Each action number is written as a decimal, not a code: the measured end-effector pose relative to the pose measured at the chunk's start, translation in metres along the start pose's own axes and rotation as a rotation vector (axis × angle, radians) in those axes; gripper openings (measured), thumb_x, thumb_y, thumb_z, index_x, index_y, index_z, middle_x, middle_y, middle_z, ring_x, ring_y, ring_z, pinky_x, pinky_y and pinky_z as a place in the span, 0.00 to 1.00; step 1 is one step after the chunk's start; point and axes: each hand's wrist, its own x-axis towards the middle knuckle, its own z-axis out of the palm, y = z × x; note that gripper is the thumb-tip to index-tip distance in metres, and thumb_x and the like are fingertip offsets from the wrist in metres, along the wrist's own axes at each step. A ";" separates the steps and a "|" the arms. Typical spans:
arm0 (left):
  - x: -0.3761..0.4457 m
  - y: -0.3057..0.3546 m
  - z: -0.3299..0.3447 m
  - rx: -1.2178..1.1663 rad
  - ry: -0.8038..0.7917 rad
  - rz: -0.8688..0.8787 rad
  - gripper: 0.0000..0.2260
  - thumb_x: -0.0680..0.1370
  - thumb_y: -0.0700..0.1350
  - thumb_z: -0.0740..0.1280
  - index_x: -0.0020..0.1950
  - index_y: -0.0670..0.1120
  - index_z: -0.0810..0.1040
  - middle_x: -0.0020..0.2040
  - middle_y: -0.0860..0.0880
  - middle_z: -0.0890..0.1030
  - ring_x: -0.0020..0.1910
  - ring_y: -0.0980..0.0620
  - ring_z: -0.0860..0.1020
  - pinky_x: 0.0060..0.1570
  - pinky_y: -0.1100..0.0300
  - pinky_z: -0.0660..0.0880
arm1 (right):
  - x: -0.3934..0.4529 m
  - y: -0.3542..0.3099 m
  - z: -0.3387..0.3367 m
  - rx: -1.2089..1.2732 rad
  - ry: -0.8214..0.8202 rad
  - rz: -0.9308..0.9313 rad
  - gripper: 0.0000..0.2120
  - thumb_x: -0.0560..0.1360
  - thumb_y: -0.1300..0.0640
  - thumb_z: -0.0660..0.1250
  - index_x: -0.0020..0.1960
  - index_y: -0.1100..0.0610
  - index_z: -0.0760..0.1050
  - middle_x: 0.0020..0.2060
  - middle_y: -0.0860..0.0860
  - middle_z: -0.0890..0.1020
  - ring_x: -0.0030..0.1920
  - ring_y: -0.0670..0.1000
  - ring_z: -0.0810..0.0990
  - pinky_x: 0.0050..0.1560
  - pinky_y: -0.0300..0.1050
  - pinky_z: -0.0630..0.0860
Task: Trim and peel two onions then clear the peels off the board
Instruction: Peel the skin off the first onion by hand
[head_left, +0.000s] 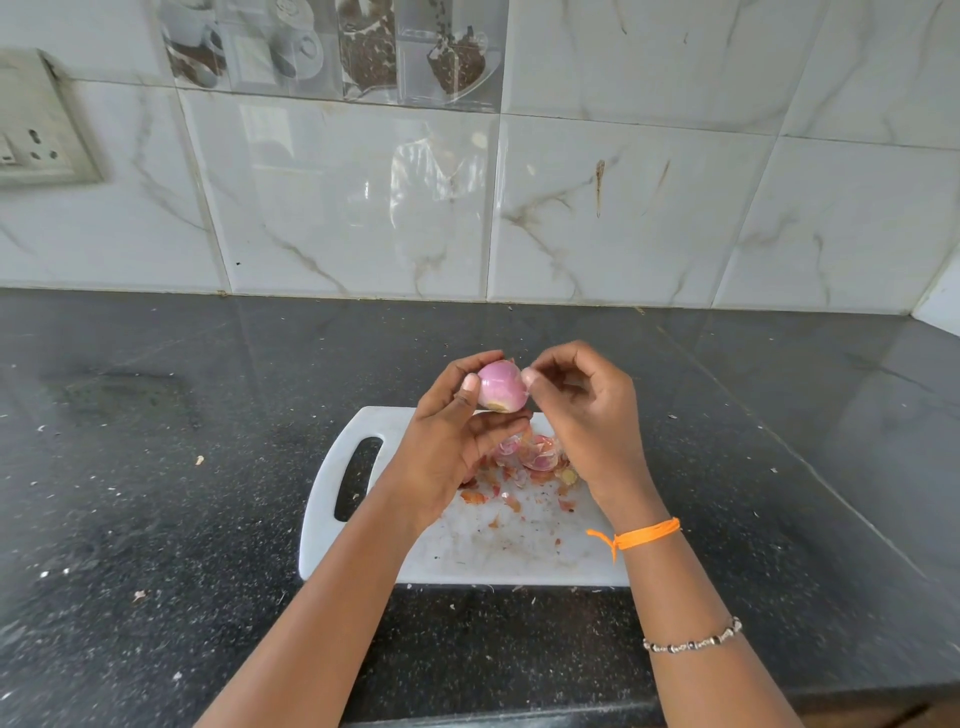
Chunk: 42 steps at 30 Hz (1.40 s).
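Here, left hand (457, 426) gripping a peeled onion (501, 385) above the board (332, 525), right hand (582, 410) pinching its skin at 3 o'clock, peels (524, 462) at 6 o'clock.

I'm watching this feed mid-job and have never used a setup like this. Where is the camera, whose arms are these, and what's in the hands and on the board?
There is no machine here: a person works with two bare hands, and the single wide-angle camera sits on their head, looking forward and down, so the arms reach in from the bottom of the picture. The left hand holds a small pinkish onion up above the board, its trimmed end facing the camera. The right hand pinches at the onion's side with thumb and fingertip, apparently picking at skin. Below lies a white cutting board with a handle slot, on a dark speckled counter. A heap of onion peels sits on the board. I see no second onion and no knife.
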 end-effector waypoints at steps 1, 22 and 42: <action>0.000 0.000 0.000 0.004 -0.002 -0.001 0.13 0.82 0.42 0.54 0.61 0.43 0.74 0.53 0.44 0.79 0.44 0.47 0.82 0.47 0.59 0.80 | -0.001 0.000 0.001 0.003 -0.026 -0.007 0.02 0.70 0.61 0.69 0.41 0.60 0.77 0.38 0.51 0.81 0.39 0.47 0.80 0.42 0.36 0.76; 0.001 -0.001 -0.002 0.071 -0.010 0.014 0.12 0.81 0.42 0.55 0.60 0.43 0.74 0.53 0.45 0.79 0.45 0.50 0.81 0.46 0.61 0.79 | 0.000 0.000 -0.001 0.034 -0.042 0.017 0.07 0.68 0.69 0.71 0.41 0.57 0.79 0.38 0.51 0.82 0.38 0.42 0.81 0.42 0.33 0.76; 0.002 -0.003 0.002 -0.010 0.018 -0.065 0.13 0.82 0.42 0.54 0.61 0.40 0.74 0.55 0.42 0.79 0.48 0.45 0.81 0.53 0.53 0.79 | 0.001 0.003 0.002 0.039 -0.001 0.040 0.03 0.70 0.66 0.73 0.41 0.65 0.79 0.39 0.55 0.81 0.38 0.41 0.80 0.41 0.32 0.75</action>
